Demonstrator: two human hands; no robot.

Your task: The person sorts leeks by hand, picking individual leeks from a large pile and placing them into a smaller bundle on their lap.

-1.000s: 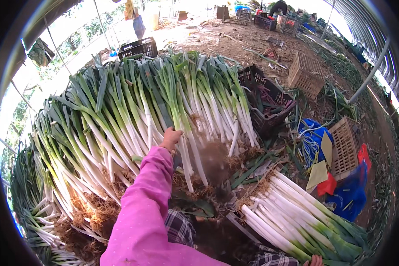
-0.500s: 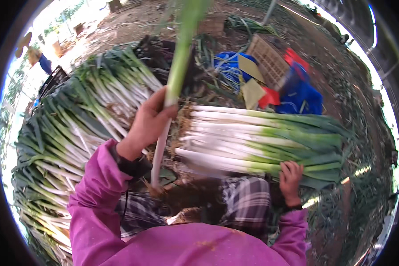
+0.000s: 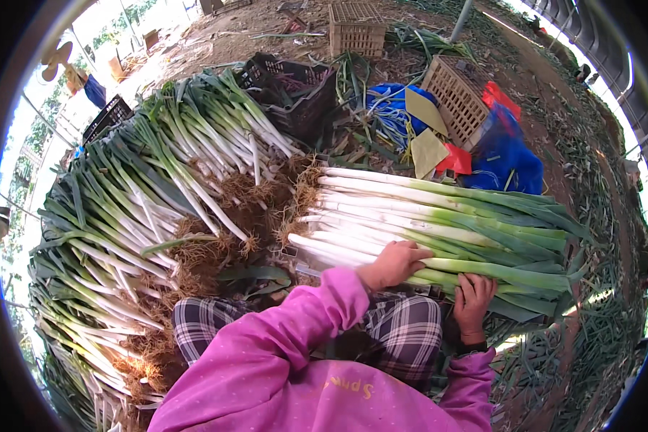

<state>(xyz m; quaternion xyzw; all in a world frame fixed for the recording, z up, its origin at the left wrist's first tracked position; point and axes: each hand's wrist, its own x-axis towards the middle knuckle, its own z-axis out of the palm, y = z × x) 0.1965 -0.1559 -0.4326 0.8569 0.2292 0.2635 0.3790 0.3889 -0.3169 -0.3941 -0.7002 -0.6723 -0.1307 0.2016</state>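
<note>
A row of leeks [image 3: 381, 207] lies side by side in front of me, white stems and roots to the left, green leaves to the right. My left hand [image 3: 394, 265] has come across my body to the near edge of this row. Its fingers are closed round a leek where the white stem turns green. Further right, my right hand [image 3: 474, 302] has its fingers bent over the green leek leaves [image 3: 515, 275] at the near edge. Part of what lies beneath both hands is hidden.
A large heap of untidy leeks [image 3: 115, 223] with brown roots curves along my left. Beyond the row stand a black crate [image 3: 295, 97], a tan crate [image 3: 356, 30] and a tipped tan crate [image 3: 453, 101]. Blue sheeting [image 3: 511, 155] and yellow cards [image 3: 426, 115] lie nearby.
My left hand has swung down and right from the left of the row, where it held a leek upright, to the row's near edge. My right hand stays at the leaves.
</note>
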